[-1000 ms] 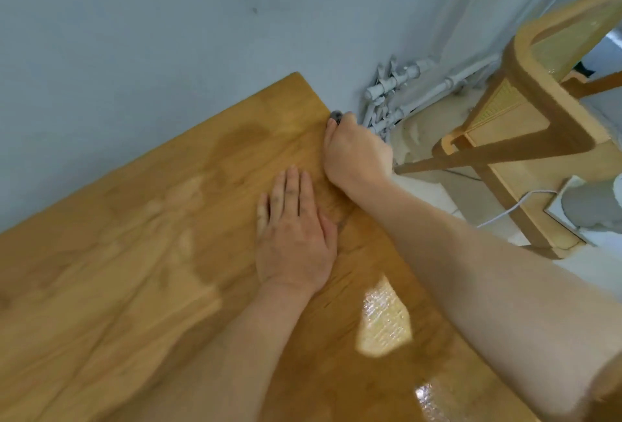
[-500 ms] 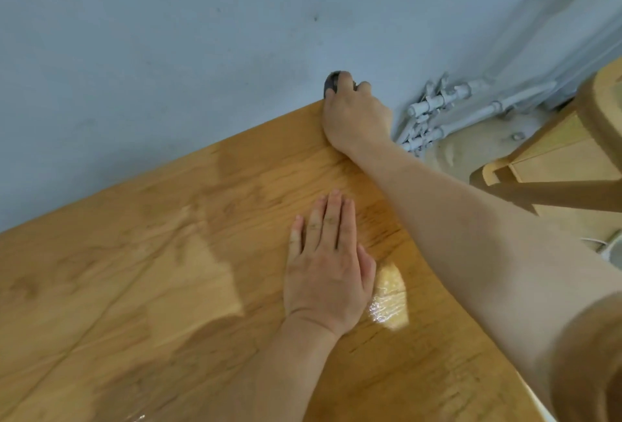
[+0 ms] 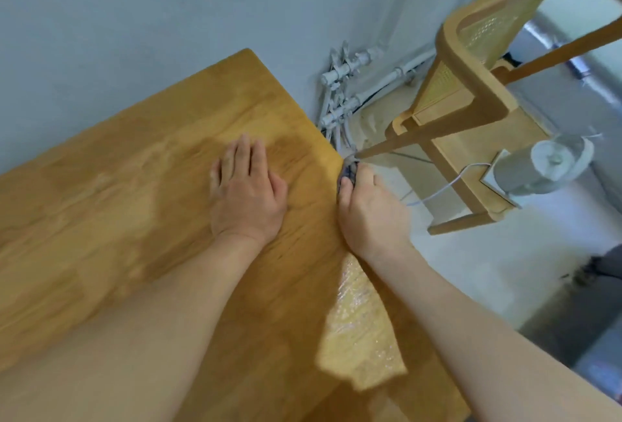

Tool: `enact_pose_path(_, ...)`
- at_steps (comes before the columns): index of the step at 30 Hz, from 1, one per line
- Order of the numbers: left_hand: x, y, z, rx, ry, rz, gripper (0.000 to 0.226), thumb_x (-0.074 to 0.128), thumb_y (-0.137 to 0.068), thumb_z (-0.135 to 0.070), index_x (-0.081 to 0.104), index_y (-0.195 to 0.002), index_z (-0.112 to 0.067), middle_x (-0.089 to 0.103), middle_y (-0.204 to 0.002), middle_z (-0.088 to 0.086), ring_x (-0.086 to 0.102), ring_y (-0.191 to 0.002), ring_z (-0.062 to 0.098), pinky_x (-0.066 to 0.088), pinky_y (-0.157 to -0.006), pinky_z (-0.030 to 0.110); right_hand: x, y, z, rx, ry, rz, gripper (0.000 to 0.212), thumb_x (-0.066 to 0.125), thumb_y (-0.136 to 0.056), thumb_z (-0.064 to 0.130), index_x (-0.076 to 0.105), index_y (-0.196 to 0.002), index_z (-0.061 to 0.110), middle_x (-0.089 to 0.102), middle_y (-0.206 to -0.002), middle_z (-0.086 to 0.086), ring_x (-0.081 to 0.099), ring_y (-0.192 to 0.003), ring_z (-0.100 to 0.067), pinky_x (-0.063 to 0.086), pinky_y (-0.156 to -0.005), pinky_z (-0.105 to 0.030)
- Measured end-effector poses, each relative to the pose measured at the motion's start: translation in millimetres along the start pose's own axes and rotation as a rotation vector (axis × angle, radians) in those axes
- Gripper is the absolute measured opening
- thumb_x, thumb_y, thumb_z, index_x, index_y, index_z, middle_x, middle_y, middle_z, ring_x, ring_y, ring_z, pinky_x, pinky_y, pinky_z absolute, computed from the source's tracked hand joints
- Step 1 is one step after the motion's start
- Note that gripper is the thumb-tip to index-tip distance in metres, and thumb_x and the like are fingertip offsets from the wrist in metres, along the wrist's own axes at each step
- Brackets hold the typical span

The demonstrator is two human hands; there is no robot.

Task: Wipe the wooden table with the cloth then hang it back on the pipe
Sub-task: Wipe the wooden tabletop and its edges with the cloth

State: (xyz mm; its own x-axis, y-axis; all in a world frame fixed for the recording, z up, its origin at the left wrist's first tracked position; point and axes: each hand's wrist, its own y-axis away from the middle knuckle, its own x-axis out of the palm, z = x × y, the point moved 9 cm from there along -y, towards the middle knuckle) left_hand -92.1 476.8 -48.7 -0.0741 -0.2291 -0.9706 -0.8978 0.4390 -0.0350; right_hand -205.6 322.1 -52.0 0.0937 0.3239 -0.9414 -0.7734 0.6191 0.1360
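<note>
Crumpled dark cloth (image 3: 348, 173) was bunched in my right hand (image 3: 370, 216), fingers curled round it, against the right edge of the light wooden table (image 3: 134, 186). My left hand (image 3: 247, 192) lay flat, fingers straight, on the tabletop. Damp patches suggested most wiping was done; hanging it back, likely on the grey pipes (image 3: 336, 76) beyond the table's far corner, remained.

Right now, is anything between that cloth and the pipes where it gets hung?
Nothing visible blocks it. The right hand grips the cloth at the table edge; the pipes lie just beyond, by the wall. A chair leg slants close beside that path.
</note>
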Motion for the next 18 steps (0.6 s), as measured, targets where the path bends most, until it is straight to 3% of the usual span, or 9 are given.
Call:
enact_pose_path(9,1.0,12.3,-17.6,0.020,-0.065,0.107,0.055,0.028,-0.097,-0.028,0.022,-0.147,-0.007,0.019,-0.156,0.016,0.013,-0.143,0.030,0.012,-0.116,0.047,-19.9,101.5,-92.1,0.124,0.044,-0.061,0.035,0.025,-0.102,0.043,0.047,-0.111,0.016,0.061,-0.095,-0.004,0.062,-0.079,-0.030,0.038,-0.059,-0.034)
enact_pose_path(14,22.5,113.4,-116.6,0.373,-0.025,0.262,0.059,0.020,-0.097,-0.034,0.011,-0.150,-0.011,0.006,-0.159,0.010,0.001,-0.146,0.026,0.004,-0.118,0.045,-24.8,155.5,-141.2,0.329,0.040,-0.103,0.040,0.023,-0.101,0.042,0.050,-0.116,0.018,0.064,-0.099,-0.005,0.061,-0.088,-0.030,0.046,-0.075,-0.042)
enact_pose_path(18,33.6,202.9,-154.9,0.516,-0.003,0.290,0.060,0.024,-0.094,-0.035,0.027,-0.148,-0.007,0.021,-0.156,0.011,0.017,-0.145,0.026,0.013,-0.117,0.046,-24.0,192.6,-171.3,0.547,-0.104,-0.256,0.041,0.028,-0.100,0.037,0.050,-0.127,0.015,0.061,-0.108,-0.009,0.056,-0.101,-0.030,0.043,-0.084,-0.042)
